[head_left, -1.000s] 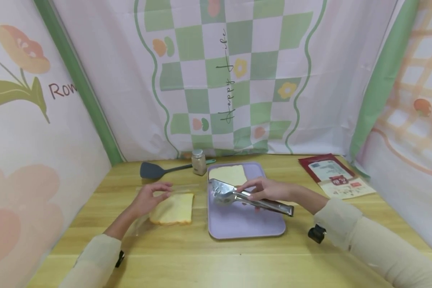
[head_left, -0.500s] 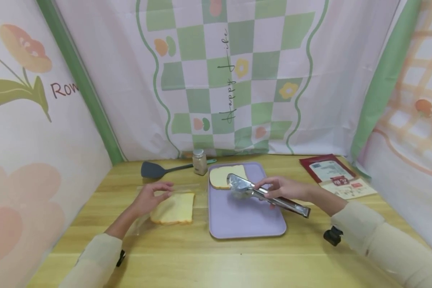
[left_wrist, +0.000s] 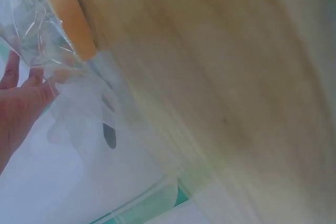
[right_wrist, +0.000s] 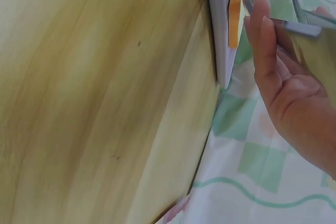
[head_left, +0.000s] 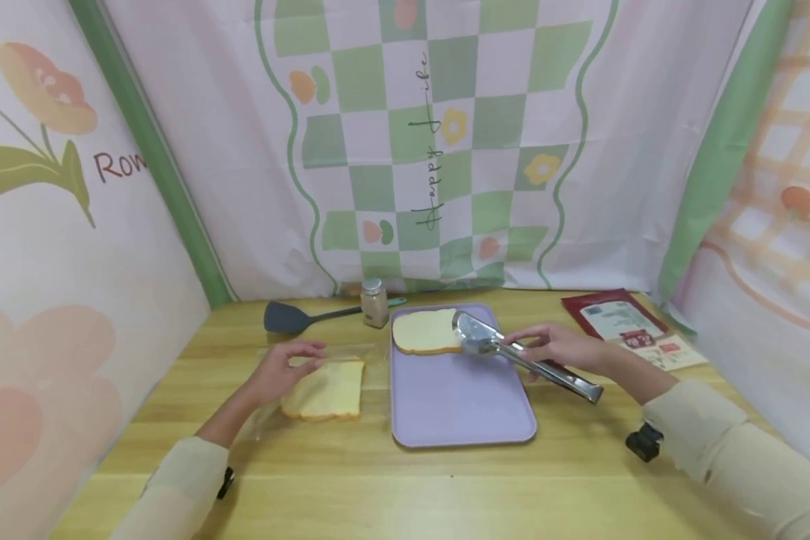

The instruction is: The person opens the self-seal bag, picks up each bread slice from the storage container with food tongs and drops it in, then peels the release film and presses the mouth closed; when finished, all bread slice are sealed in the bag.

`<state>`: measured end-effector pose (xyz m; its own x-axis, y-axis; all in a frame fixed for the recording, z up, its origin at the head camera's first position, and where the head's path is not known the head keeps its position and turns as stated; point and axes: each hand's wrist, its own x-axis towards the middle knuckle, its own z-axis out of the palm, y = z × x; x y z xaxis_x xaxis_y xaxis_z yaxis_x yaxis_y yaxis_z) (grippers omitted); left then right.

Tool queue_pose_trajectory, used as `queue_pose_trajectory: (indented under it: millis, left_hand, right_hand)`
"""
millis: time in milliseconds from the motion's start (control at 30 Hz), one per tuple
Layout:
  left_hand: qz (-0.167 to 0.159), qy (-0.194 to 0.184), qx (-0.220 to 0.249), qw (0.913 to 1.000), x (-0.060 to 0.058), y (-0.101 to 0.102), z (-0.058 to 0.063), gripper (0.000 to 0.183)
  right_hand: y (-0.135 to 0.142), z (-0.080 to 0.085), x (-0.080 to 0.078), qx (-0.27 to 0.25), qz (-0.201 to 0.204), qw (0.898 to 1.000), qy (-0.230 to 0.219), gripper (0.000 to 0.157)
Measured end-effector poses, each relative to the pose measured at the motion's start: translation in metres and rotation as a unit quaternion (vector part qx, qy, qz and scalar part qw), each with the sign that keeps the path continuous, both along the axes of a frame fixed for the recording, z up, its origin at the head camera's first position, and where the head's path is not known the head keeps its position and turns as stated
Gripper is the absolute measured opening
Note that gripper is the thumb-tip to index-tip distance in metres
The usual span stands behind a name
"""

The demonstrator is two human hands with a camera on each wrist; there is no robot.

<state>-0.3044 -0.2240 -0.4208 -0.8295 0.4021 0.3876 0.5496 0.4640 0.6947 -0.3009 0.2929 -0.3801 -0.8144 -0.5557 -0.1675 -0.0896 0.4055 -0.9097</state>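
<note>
My right hand [head_left: 559, 346] grips metal tongs [head_left: 513, 356], whose head overlaps the right end of a slice of bread [head_left: 424, 331]. That slice lies flat at the back of a purple tray [head_left: 462, 420]; its orange crust [right_wrist: 236, 14] stands out in the right wrist view. My left hand [head_left: 285, 373] holds a clear plastic bag [left_wrist: 37, 19] at its left side, with film around the fingertips in the left wrist view. Inside the bag is another slice of bread [head_left: 331, 390], resting on the table.
Behind the bag lies a dark spatula [head_left: 286, 319] with its handle passing behind a capped glass jar [head_left: 374, 306]. A red and cream food packet [head_left: 624, 322] is at the back right of the wooden table [head_left: 351, 487]. Patterned cloth [head_left: 412, 150] hangs along the back.
My right hand and the tongs have moved right and slightly back across the tray, uncovering more of the bread slice there. The left hand has stayed at the bag.
</note>
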Motion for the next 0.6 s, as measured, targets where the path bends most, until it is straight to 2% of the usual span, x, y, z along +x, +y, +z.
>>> queue_pose_trajectory:
  millis: [433, 600]
  left_hand:
    - [-0.011, -0.011, 0.000, 0.9999, -0.001, 0.001, 0.000, 0.014]
    - [-0.008, -0.012, -0.004, 0.9999, 0.000, -0.001, 0.001, 0.014]
  right_hand:
    - [0.013, 0.003, -0.007, 0.021, -0.039, 0.999, 0.020, 0.053]
    - [0.015, 0.001, -0.009, 0.018, -0.033, 0.999, 0.017, 0.051]
